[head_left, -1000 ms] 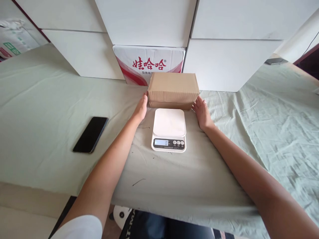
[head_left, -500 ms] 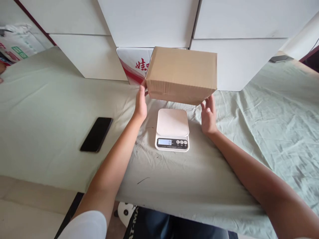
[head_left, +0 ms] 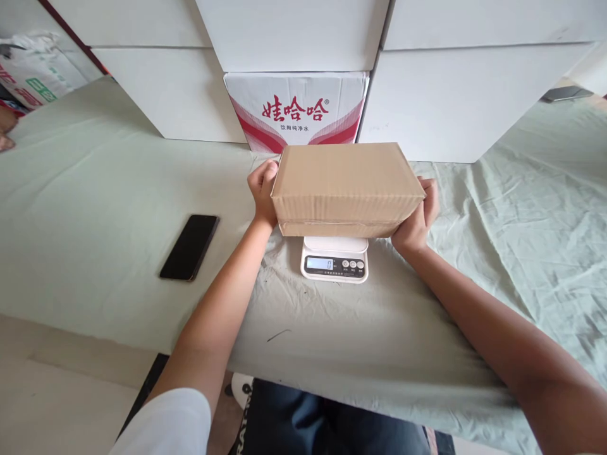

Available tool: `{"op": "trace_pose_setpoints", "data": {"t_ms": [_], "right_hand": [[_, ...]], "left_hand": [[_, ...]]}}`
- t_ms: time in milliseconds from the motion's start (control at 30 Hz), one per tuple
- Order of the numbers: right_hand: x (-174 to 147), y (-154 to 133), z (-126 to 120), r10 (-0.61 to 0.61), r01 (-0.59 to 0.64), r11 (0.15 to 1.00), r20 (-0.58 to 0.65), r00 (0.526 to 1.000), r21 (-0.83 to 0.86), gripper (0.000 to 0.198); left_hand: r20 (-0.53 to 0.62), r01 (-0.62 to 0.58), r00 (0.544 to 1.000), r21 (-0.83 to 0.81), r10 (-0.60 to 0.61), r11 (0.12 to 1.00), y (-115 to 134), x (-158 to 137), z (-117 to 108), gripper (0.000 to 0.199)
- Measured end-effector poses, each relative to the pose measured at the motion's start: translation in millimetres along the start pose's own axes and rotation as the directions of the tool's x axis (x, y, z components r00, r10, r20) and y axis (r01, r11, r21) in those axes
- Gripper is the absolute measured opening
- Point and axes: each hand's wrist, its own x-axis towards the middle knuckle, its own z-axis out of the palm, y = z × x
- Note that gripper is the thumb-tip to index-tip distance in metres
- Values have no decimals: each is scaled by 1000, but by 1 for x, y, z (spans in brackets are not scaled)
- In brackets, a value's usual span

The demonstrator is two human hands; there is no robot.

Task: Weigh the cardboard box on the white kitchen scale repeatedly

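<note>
A brown cardboard box [head_left: 346, 180] is gripped at its two ends. My left hand [head_left: 263, 189] is closed against its left end, with the fingers curled. On the right end, my right hand [head_left: 420, 215] presses with bent fingers, partly hidden by the box. Below the box is a white digital kitchen scale [head_left: 335, 268], whose display reads 0. The box covers most of the weighing plate from my view. I cannot tell whether its underside touches the plate.
A black phone [head_left: 190, 247] lies on the green cloth [head_left: 118, 189] to the left. White cartons [head_left: 429, 101] are stacked along the back, with one red-and-white printed carton [head_left: 296, 104] among them. Part of another person's hand [head_left: 6, 129] shows at the far left edge.
The box has come down and nearer to me, over the scale's plate, uncovering the printed carton behind. Both hands moved with it, and the display still reads 0.
</note>
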Motion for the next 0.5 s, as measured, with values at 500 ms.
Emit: {"op": "trace_pose_setpoints", "data": {"t_ms": [500], "right_hand": [[7,-31,10,-12,34,990,-159,987,134,17]], "left_hand": [[35,-60,998,104,57,993,-17,-1,-11,71]]}}
